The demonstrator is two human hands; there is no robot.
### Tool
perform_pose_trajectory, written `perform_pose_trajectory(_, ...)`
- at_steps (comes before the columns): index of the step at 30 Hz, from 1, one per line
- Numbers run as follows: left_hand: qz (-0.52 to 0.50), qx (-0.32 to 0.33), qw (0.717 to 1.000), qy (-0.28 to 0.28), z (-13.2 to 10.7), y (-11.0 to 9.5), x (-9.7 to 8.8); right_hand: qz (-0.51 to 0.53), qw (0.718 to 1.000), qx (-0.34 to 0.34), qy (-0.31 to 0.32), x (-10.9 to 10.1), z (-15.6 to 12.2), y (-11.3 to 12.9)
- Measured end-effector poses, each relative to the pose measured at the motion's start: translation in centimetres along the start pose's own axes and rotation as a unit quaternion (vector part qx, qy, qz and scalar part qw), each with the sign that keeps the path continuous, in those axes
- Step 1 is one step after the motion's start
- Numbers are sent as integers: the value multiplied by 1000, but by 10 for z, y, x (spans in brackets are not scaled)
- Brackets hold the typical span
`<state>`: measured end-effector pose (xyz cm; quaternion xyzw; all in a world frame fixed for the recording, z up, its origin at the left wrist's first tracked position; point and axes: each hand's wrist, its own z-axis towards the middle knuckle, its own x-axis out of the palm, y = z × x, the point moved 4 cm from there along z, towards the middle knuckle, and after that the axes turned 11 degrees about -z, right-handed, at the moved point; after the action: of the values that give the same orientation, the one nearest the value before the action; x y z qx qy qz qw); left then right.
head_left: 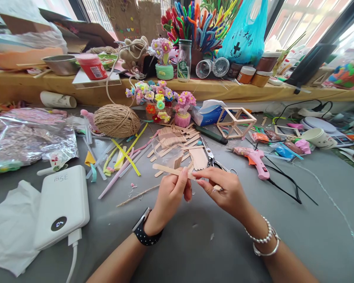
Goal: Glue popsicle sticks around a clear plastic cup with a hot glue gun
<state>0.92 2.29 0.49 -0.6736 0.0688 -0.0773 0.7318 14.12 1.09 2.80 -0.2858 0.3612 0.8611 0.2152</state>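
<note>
My left hand (173,191) pinches a wooden craft stick (168,169) between thumb and fingers, its rounded end pointing left. My right hand (224,188) has its thumb and forefinger closed at the other end of the same stick. A small pale wooden piece (218,188) shows among the right hand's curled fingers; its full shape is hidden. Just beyond the hands lie a pile of craft sticks (172,137), a clear plastic wrapper (166,149) and scissors (209,153). A pink glue gun (251,158) rests to the right.
A white power bank (63,204) with a cable stands at left, beside a white tissue (11,224). Farther back are a twine ball (117,120), a stick-built cube frame (236,122), a green-black cutter (211,134) and pipe-cleaner flowers (157,98). A black cord (286,190) trails right.
</note>
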Motion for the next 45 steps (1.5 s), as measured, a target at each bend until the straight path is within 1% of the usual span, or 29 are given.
perform_pose_trajectory(5, 37, 4, 999, -27, 1, 3, -2, -57, 998, -40, -4, 5, -4, 2)
perform_pose_trajectory(8, 51, -1, 998, -29, 1, 6, -2, -85, 995, -61, -2, 8, -5, 3)
perform_pose_trajectory(13, 45, -11, 999, -29, 0, 10, -1, -155, 983, -96, -8, 9, -6, 7)
perform_pose_trajectory(16, 54, -14, 998, -33, 0, 11, 0, -195, 975, -106, -11, 10, -6, 10)
perform_pose_trajectory(21, 100, -1, 994, -39, -1, 12, 0, -252, 961, -115, -15, 11, -7, 14)
perform_pose_trajectory(26, 137, 2, 990, -35, 0, 12, 0, -285, 950, -126, -7, 13, -8, 15)
perform_pose_trajectory(31, 139, -6, 990, -33, 1, 13, 0, -313, 938, -146, -23, 15, -9, 16)
perform_pose_trajectory(35, 150, 1, 988, -33, 0, 12, 0, -309, 941, -135, -39, 19, -11, 15)
perform_pose_trajectory(41, 178, 16, 984, -22, -1, 9, 1, -230, 969, -82, -45, 18, -11, 12)
perform_pose_trajectory(45, 178, 28, 983, -22, -1, 8, 1, -191, 979, -49, -46, 17, -10, 11)
